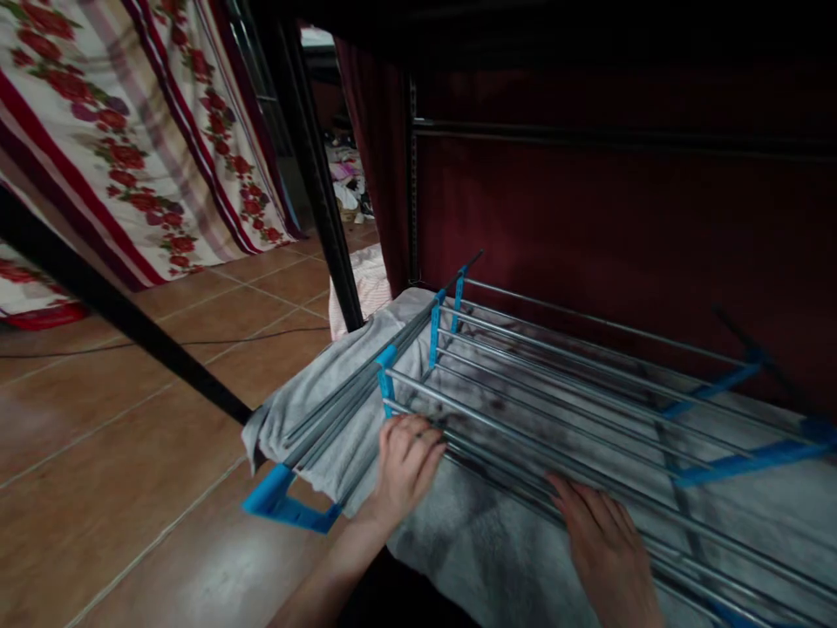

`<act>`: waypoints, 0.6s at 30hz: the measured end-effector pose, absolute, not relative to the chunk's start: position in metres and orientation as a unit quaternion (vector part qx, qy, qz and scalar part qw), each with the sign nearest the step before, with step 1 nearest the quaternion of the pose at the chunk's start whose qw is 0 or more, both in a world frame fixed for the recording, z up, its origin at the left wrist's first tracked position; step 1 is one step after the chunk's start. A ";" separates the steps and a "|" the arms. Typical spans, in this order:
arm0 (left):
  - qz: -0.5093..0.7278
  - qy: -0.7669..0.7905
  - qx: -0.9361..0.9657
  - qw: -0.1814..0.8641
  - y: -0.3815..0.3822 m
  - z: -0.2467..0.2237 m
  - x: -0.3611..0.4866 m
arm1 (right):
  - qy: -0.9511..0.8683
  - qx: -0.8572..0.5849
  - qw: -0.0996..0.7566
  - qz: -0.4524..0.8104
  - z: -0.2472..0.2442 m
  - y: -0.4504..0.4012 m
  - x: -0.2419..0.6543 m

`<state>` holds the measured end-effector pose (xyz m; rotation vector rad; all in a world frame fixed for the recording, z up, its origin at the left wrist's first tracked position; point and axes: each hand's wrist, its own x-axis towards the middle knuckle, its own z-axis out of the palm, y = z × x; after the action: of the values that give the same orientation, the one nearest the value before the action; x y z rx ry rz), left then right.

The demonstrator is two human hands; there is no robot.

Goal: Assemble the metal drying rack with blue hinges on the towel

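Observation:
A clothes drying rack (pixel 523 433) of thin metal rods with blue plastic joints lies across a grey cloth (pixel 497 515). My left hand (pixel 409 462) is closed, its fingers curled over the rods on the near side, close to a blue joint (pixel 385 375). Further right, my right hand (pixel 602 541) bends its fingers over the same near rods; its thumb is hidden. At the rack's left end a folded wing of rods reaches past the cloth's edge and ends in a blue corner piece (pixel 291 506).
Black metal posts (pixel 323 183) and a slanting black bar (pixel 131 323) frame the left side. A dark red curtain (pixel 588 227) hangs behind the rack. Beyond the tiled floor (pixel 144 453), with a thin cable (pixel 196 344) on it, hangs a flowered cloth (pixel 144 148).

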<state>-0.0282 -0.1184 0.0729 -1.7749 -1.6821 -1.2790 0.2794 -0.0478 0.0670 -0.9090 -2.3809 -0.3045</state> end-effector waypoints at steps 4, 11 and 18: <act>-0.658 -0.678 -0.315 0.089 -0.115 0.057 -0.056 | -0.894 -0.318 0.292 -0.118 0.061 -0.044 0.283; -0.720 -0.607 -0.273 -0.196 -0.070 0.073 -0.097 | -0.892 -0.311 0.286 -0.163 0.060 -0.038 0.287; -0.739 -0.617 -0.154 -0.224 -0.047 0.076 -0.090 | -0.908 -0.251 0.306 -0.136 0.067 -0.028 0.287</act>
<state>-0.0897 -0.0473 0.0759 -0.5686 -2.2726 -2.7237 0.2870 -0.0277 0.0671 -0.6637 -2.4033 -0.3600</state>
